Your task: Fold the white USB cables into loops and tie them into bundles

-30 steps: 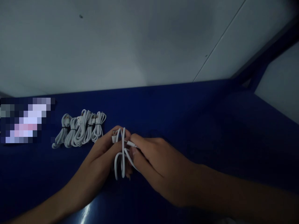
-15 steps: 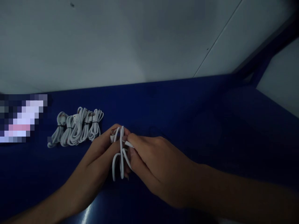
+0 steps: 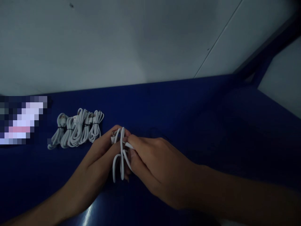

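A looped white USB cable (image 3: 122,157) is held between my two hands above the blue surface. My left hand (image 3: 105,153) is closed round its coils, with a metal-tipped plug showing near the fingertips. My right hand (image 3: 155,160) pinches the cable's other end, where a small white connector sticks out between thumb and forefinger. Some loops hang below the fingers. Parts of the coil and several fingertips are hidden behind the hands.
Several bundled white cables (image 3: 80,128), bound with dark ties, lie side by side left of my hands on the blue table (image 3: 150,103). A pixelated bright object (image 3: 25,119) is at the far left. A pale wall (image 3: 105,47) rises behind, and a dark blue frame bar (image 3: 263,66) stands at right.
Almost nothing differs. Both hands keep their grip on the cable, and the view has shifted very slightly.
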Available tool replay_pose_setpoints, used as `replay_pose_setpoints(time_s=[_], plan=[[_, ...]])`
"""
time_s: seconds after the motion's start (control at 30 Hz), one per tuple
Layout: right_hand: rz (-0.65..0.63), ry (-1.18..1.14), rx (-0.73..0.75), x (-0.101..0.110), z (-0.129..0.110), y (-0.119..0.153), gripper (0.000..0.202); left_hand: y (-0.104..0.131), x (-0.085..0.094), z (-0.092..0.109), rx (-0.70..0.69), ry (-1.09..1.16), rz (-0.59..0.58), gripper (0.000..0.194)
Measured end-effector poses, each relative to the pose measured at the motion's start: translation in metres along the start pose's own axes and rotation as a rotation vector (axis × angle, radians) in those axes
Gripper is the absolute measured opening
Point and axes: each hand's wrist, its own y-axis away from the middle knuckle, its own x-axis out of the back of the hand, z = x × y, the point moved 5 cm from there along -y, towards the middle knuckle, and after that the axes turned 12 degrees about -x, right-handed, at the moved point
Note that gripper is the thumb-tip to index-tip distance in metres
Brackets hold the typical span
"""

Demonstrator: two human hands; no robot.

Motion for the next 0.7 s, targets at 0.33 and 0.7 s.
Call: replay_pose_setpoints(time_s=[0.33,0.7], plan=[[0.007,0.012,0.021,0.0009,-0.0012,0.0009,0.023,-0.0003,0.0019,-0.0084,0.040,0.021,-0.006,0.018],[0.018,0.023,0.013,-0.0002,0.0006,-0.0002,0.021,0.0019,0.0013,-0.0052,0.051,0.044,0.007,0.014]])
